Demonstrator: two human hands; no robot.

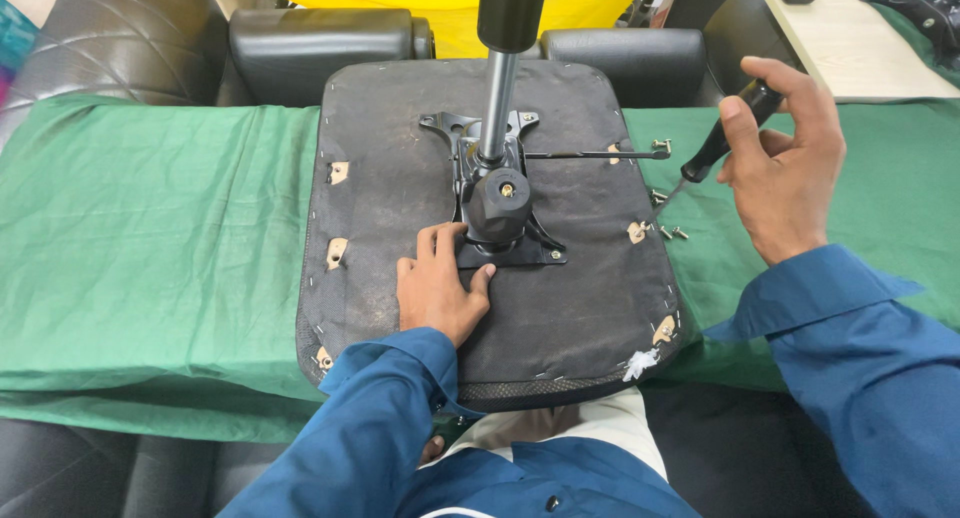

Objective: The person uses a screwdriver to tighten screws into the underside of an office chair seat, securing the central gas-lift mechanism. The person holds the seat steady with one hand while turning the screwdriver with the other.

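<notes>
Left hand (437, 290) lies flat, fingers spread, on the upturned seat (400, 188) – fingertips at the bracket (497, 213); right hand (787, 158) grips a screwdriver (722, 138) off the seat's right edge – near loose screws (672, 232)

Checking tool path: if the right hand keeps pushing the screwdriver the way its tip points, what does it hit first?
The right hand aims the screwdriver down-left; likely first the loose screws on the green cloth, near the seat edge. Depth unclear.

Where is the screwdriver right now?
In the head view, the screwdriver is in the right hand, over the green cloth just right of the upturned chair seat, its tip near loose screws.
</notes>
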